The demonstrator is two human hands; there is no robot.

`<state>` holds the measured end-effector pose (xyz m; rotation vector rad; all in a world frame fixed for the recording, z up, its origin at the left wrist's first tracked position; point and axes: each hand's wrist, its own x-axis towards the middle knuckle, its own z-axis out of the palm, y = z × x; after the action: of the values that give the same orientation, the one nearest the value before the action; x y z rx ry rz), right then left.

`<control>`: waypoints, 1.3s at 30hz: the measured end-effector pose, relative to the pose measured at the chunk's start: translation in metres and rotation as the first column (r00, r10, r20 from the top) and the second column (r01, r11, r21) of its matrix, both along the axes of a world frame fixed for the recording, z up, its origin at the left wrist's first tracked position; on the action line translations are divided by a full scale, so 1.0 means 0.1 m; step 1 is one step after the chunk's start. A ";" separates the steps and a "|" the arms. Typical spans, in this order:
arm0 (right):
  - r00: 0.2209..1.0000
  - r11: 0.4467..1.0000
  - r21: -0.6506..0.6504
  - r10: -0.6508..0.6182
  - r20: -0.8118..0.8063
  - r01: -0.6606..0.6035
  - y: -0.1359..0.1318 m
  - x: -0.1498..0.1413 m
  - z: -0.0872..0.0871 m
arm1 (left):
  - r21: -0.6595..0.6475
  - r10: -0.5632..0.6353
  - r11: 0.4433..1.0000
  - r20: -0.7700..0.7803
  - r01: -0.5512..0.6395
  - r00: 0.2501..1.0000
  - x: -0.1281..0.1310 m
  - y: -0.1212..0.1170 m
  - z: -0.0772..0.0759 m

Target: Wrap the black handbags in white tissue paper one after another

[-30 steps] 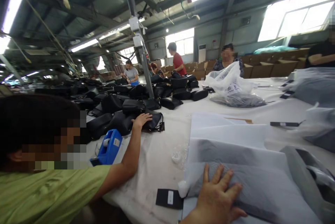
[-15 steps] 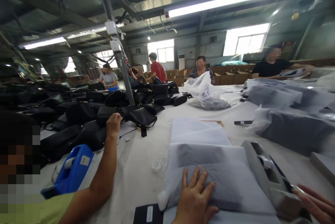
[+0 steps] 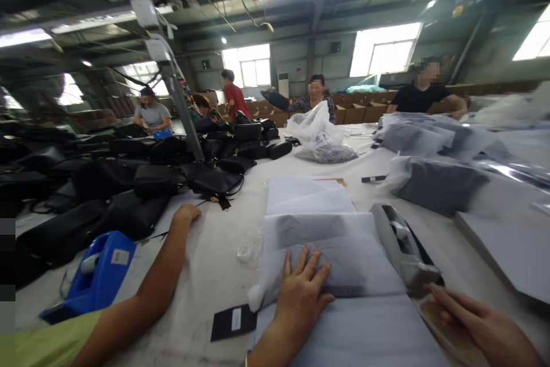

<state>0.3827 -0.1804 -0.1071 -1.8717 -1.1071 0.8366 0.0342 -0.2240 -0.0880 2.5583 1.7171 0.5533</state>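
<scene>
To my left I saw a blue tape dispenser [image 3: 105,272] and a metal post [image 3: 183,109]; past the bench [image 3: 193,304], cardboard boxes [image 3: 354,114] stood below bright windows [image 3: 384,52].

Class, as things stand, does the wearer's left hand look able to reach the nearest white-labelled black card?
Probably yes: the left hand lies spread on the wrapped package, and the black card lies close beside that package, largely uncovered.

From here I can't read the print on the black tag [image 3: 234,321], the left hand [image 3: 301,292] hides part of the grey package [image 3: 348,258], a green sleeve [image 3: 64,334] runs out of view
</scene>
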 end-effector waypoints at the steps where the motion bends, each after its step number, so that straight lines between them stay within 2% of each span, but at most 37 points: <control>1: 0.998 0.998 -0.012 0.059 -0.013 -0.059 -0.01 -0.02 0.05 | 0.008 0.003 1.000 -0.018 -0.003 1.000 0.01 -0.01 0.01; 3: 0.990 0.990 0.028 0.135 0.025 -0.136 -0.01 -0.05 0.16 | 0.026 0.009 1.000 -0.042 -0.007 0.999 0.02 -0.01 0.02; 5: 0.968 0.978 0.020 0.201 0.151 -0.206 -0.01 -0.07 0.25 | 0.049 0.015 0.999 -0.057 -0.012 0.998 0.02 0.00 0.02; 10: 0.895 0.972 0.028 0.202 0.398 -0.232 -0.07 -0.03 0.36 | 0.100 0.013 0.995 -0.083 -0.005 0.996 0.02 0.03 0.00; 14: 0.785 0.939 0.157 0.155 0.600 -0.305 -0.20 0.07 0.40 | 0.106 0.007 0.994 -0.087 0.002 0.996 0.01 0.02 0.01; 16: 0.717 0.873 0.205 0.207 0.665 -0.443 -0.24 0.09 0.49 | 0.109 0.005 0.994 -0.088 0.004 0.996 0.01 0.03 0.01; 17: 0.674 0.816 0.213 0.264 0.690 -0.537 -0.23 0.08 0.56 | 0.112 0.005 0.994 -0.088 0.005 0.996 0.01 0.03 0.01; 19: 0.548 0.656 0.190 0.396 0.737 -0.731 -0.17 0.01 0.73 | 0.117 0.006 0.993 -0.087 0.004 0.996 0.01 0.03 0.01; 21: 0.382 0.469 0.134 0.486 0.786 -0.873 -0.05 -0.13 0.91 | 0.120 0.009 0.993 -0.086 0.002 0.996 0.01 0.03 0.02; 23: 0.227 0.308 0.067 0.519 0.824 -0.949 0.11 -0.32 1.05 | 0.118 0.009 0.993 -0.084 0.001 0.996 0.01 0.02 0.02; 25: 0.112 0.200 0.003 0.533 0.838 -0.980 0.28 -0.53 1.14 | 0.106 0.008 0.994 -0.081 0.000 0.997 0.01 0.03 0.01; 27: 0.037 0.142 -0.051 0.556 0.830 -0.989 0.43 -0.73 1.17 | 0.092 0.009 0.996 -0.076 -0.002 0.997 0.00 0.03 0.01; 33: -0.100 0.050 -0.155 0.564 0.820 -0.987 0.94 -1.17 1.15 | 0.087 0.008 0.996 -0.063 -0.003 0.998 0.00 0.04 -0.02; 36: -0.171 0.047 -0.232 0.536 0.826 -0.972 1.21 -1.35 1.14 | 0.090 0.009 0.996 -0.059 -0.004 0.998 0.00 0.04 -0.02; 39: -0.276 0.078 -0.364 0.513 0.813 -0.928 1.38 -1.52 1.14 | 0.085 0.004 0.996 -0.054 0.001 0.999 0.00 0.04 -0.03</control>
<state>0.2311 -0.0420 0.0065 -0.6525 -3.1467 -0.0225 0.0342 -0.2199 -0.0910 2.6537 1.7493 0.5754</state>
